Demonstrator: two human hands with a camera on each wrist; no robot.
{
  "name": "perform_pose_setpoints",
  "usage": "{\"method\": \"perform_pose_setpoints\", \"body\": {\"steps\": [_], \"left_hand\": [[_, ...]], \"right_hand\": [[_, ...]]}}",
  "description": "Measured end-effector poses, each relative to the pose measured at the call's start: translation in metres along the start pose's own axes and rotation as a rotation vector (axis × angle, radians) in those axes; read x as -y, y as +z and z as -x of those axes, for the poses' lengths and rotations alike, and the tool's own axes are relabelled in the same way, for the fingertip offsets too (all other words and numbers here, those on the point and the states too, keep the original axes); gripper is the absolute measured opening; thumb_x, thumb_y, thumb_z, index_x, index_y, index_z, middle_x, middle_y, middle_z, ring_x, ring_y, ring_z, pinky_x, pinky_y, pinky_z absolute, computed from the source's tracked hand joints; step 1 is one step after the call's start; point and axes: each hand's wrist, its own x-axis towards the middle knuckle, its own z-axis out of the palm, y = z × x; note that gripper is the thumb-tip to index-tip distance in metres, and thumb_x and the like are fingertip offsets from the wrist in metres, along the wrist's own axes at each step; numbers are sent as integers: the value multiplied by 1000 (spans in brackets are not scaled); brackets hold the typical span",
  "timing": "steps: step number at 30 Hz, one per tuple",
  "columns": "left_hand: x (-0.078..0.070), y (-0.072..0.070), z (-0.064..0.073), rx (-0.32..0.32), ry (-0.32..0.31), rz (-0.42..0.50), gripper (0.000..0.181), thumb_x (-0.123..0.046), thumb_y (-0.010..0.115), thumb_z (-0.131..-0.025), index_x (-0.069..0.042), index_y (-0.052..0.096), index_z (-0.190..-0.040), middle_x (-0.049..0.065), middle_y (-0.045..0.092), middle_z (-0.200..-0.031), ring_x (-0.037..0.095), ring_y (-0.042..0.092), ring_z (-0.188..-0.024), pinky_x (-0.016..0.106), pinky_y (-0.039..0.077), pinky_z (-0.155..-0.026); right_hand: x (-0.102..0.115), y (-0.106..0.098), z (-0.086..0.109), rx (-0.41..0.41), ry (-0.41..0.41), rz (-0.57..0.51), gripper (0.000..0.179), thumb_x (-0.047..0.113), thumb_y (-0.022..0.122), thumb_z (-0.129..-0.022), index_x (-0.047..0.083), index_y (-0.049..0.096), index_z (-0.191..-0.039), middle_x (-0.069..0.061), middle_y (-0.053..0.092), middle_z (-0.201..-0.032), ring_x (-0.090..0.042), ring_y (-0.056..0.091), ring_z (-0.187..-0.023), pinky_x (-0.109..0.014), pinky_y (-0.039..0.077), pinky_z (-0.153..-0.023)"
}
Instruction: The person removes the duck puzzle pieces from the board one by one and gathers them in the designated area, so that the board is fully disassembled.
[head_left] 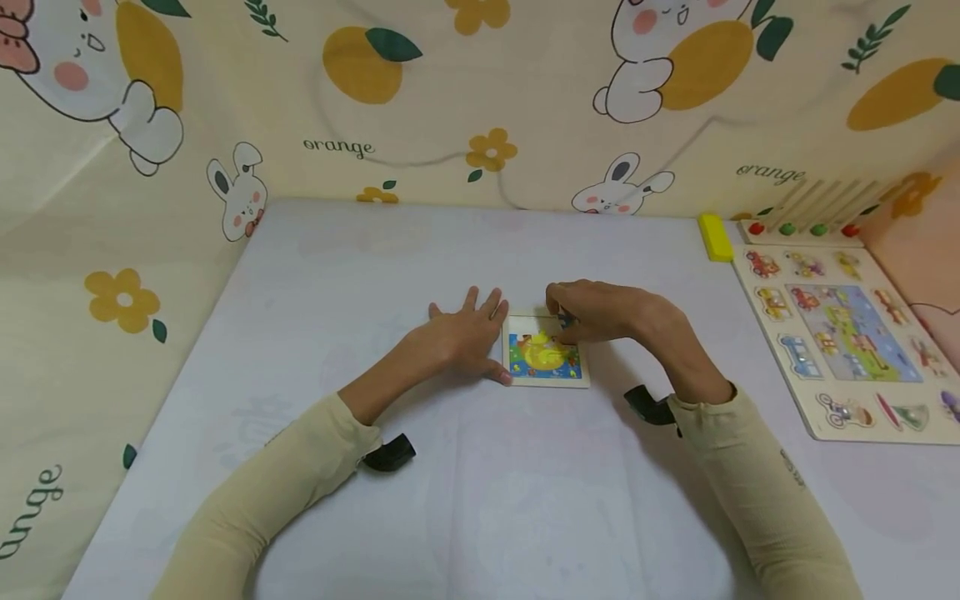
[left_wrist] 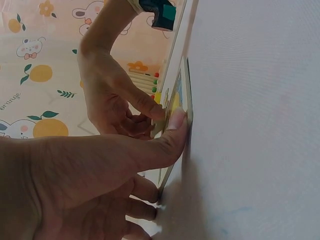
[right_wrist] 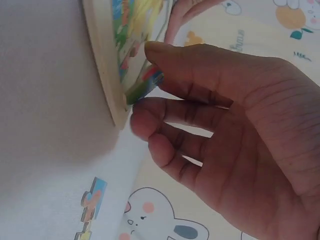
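A small jigsaw puzzle (head_left: 543, 357) in a pale wooden frame lies flat on the table, with a yellow figure on blue and green. My left hand (head_left: 463, 340) is beside its left edge, fingers spread and fairly straight, thumb (left_wrist: 176, 121) pressing on the frame's border. Over the upper right corner, my right hand (head_left: 603, 310) pinches a small jigsaw piece (right_wrist: 145, 87) between thumb and fingers. That piece is tilted, close to the frame's corner in the right wrist view; my fingers cover much of it. Whether it touches the puzzle I cannot tell.
To the right lies a large wooden picture board (head_left: 817, 400) with vehicle and other shapes. Behind it is a rack with coloured beads (head_left: 819, 230), beside a yellow block (head_left: 715, 237). Loose jigsaw pieces (right_wrist: 92, 200) show in the right wrist view. A printed cloth (head_left: 420, 133) hangs behind the table.
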Motion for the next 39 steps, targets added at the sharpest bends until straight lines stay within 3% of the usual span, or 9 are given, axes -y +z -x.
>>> {"method": "perform_pose_setpoints", "body": {"steps": [8,13,19,27,39], "left_hand": [[0,-1,2,0,6,9,115,-66,70,-90,-11,8,-169,9,-3,-179,40,-1,-165,80,27,-116],[0,-2,4,-16,14,2,115,-66,70,-90,-10,8,-169,9,-2,-179,41,0,-165,80,28,-116],[2,-2,5,-12,23,24,115,-66,70,-90,-10,7,-169,9,-3,-178,40,-1,-165,81,26,-116],[2,-2,4,-8,21,13,116,-66,70,-90,-10,7,-169,10,-3,-179,40,-1,-165,81,27,-116],[3,-2,3,-6,27,9,116,-67,69,-90,-10,7,-169,10,-3,-179,41,-1,-165,81,27,-115]], "right_hand": [[-7,-21,24,-71,9,-60,33,19,77,-96,5,58,-119,-8,65,-108,-24,60,-98,-40,52,-87],[-31,-37,45,-95,122,-27,36,17,80,-93,2,59,-118,-9,65,-100,-23,58,-92,-40,51,-82],[-69,-40,61,-88,220,-1,35,10,83,-88,1,62,-113,-12,63,-96,-26,58,-90,-41,51,-78],[-99,-30,59,-9,293,-56,35,14,83,-89,3,59,-113,-11,57,-97,-27,55,-93,-39,46,-78],[-113,-23,53,23,333,-78,41,19,85,-88,6,59,-116,-15,60,-101,-31,55,-98,-43,47,-82]]}}
